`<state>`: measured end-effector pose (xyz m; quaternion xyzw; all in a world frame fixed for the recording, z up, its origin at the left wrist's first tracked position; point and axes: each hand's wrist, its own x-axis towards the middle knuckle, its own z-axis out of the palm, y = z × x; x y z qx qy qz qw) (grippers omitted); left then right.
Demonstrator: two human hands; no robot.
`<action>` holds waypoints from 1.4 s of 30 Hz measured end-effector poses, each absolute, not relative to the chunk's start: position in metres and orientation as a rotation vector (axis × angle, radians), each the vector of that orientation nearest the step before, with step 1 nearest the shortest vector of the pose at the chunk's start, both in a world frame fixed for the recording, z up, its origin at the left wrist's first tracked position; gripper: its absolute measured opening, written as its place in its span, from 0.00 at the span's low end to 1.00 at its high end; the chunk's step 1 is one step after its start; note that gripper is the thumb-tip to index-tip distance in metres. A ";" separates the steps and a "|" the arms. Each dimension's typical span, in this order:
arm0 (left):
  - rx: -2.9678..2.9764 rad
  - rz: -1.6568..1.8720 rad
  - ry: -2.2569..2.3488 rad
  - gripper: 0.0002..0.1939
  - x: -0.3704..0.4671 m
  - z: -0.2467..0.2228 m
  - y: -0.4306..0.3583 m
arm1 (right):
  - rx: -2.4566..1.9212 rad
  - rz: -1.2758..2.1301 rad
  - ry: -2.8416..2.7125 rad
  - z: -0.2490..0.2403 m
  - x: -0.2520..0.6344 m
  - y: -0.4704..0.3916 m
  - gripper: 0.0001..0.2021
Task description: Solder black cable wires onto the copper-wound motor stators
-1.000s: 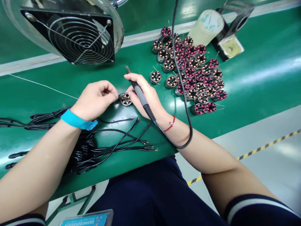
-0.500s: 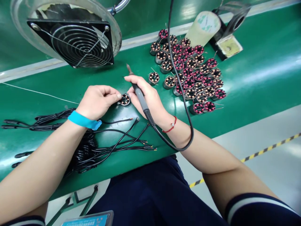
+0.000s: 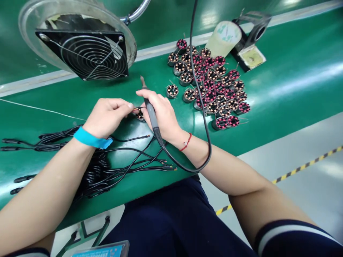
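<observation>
My left hand (image 3: 107, 116) pinches thin coloured wires (image 3: 136, 109) between thumb and forefinger; the rest of their cable is hidden behind the hand. Just beyond those fingertips a small wound motor stator (image 3: 140, 116) rests on the green bench, partly covered by my right hand. With my right hand (image 3: 166, 116) I grip a soldering iron (image 3: 151, 115) like a pen, its tip pointing up and away from the stator. The fingertips of this hand reach down beside the stator; whether they touch it or the wires I cannot tell.
Several stators (image 3: 211, 85) with pink or tan windings stand to the right. Black cables (image 3: 99, 167) lie in front, bare ends rightward. A fan (image 3: 98, 59) hangs at back left. A tape roll (image 3: 223, 37) and a soldering-iron stand (image 3: 250, 59) are at the back. The iron's cord (image 3: 199, 85) loops over the stators.
Coloured wires now show between my left fingertips and the stator. My right hand and the soldering iron have shifted slightly left, covering more of the stator. The view has moved a little.
</observation>
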<state>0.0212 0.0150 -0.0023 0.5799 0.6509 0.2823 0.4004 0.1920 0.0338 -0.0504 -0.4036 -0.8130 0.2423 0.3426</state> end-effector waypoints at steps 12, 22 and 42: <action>1.863 0.679 1.955 0.13 0.001 -0.004 0.023 | -0.999 0.523 -2.007 -0.043 0.209 0.043 0.16; 1.793 1.215 2.007 0.17 0.006 0.007 0.010 | -1.309 0.260 -2.178 -0.029 0.247 0.065 0.18; 2.012 0.197 1.743 0.16 0.043 -0.015 0.013 | -1.165 0.914 -2.043 -0.047 0.219 0.044 0.22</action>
